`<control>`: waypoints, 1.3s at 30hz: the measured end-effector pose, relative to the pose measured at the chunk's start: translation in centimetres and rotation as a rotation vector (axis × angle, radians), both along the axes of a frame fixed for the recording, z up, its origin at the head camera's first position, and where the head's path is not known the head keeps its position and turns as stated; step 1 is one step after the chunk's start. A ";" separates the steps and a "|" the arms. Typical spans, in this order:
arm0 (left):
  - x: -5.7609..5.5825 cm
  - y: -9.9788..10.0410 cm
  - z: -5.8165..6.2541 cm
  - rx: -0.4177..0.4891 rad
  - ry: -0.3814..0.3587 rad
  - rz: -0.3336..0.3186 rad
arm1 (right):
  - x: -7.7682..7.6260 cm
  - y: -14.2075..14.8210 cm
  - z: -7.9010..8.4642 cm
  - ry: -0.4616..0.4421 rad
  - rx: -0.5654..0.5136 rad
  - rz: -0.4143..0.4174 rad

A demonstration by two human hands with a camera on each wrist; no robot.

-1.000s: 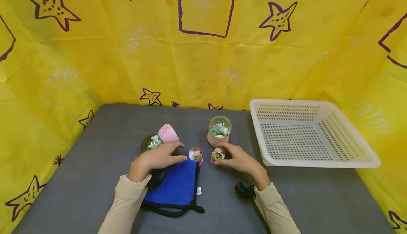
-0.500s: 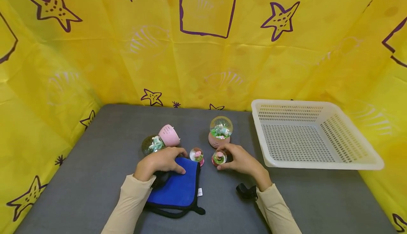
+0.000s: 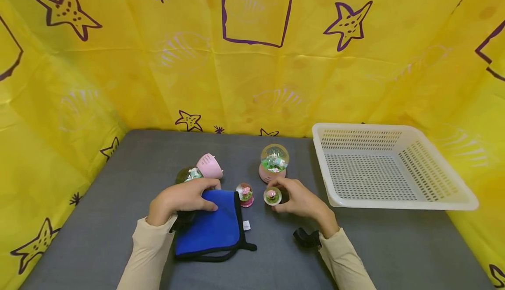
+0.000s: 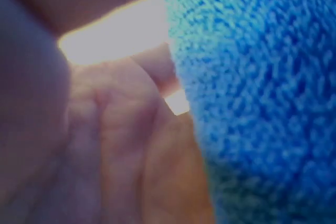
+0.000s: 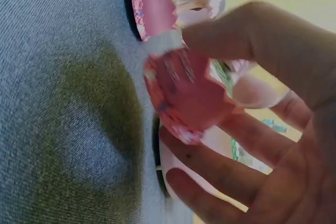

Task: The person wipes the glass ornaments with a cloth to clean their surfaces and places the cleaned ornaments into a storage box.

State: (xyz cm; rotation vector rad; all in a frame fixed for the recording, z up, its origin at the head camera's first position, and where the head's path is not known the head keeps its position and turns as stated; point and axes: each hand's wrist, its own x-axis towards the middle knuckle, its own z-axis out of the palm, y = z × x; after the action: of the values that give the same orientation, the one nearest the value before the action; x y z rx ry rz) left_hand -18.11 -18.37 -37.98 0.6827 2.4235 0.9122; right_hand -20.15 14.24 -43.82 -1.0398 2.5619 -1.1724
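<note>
My left hand (image 3: 181,197) pinches the blue cloth (image 3: 213,231) with black trim, thumb on top and fingers behind its far edge. In the left wrist view the fuzzy blue fabric (image 4: 262,93) fills the right side. My right hand (image 3: 297,199) holds a small snow globe (image 3: 272,196) between thumb and fingers. The right wrist view shows its pink base (image 5: 189,95) tilted and apart from the table. Between the hands stands another small snow globe (image 3: 245,194). Behind the right hand is a large pink-based snow globe (image 3: 273,163), upright.
Another large snow globe (image 3: 210,166) lies on its side behind the left hand, its glass part partly hidden. A white perforated basket (image 3: 394,206) stands on the grey table (image 3: 394,246) at right. Yellow patterned cloth (image 3: 252,84) hangs behind and at the sides.
My left hand has taken hold of the blue cloth and shifted it slightly left. My right hand has tipped and lifted the small snow globe, its top now turned more toward the head camera.
</note>
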 end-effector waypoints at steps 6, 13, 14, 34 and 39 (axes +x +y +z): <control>0.8 -1.9 1.9 0.008 0.090 0.031 | 0.3 0.1 0.5 0.027 -0.082 -0.018; 1.1 -3.6 3.2 0.231 0.074 0.161 | 0.7 0.1 1.5 0.071 -0.174 -0.008; 1.2 -3.7 3.3 0.277 0.084 0.176 | 0.7 0.1 1.6 0.090 -0.178 -0.005; 1.0 2.6 2.8 0.800 0.289 0.460 | 1.6 -0.7 3.4 0.243 -0.257 0.003; 1.4 4.1 2.5 0.790 0.328 0.449 | 2.1 -1.1 3.8 0.218 -0.306 -0.041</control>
State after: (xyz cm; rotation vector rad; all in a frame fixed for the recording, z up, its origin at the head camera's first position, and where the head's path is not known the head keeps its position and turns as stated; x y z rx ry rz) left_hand -16.70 -14.29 -35.50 0.5688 2.5007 2.1471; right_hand -18.05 13.17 -40.07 -1.2457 2.6291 -1.5821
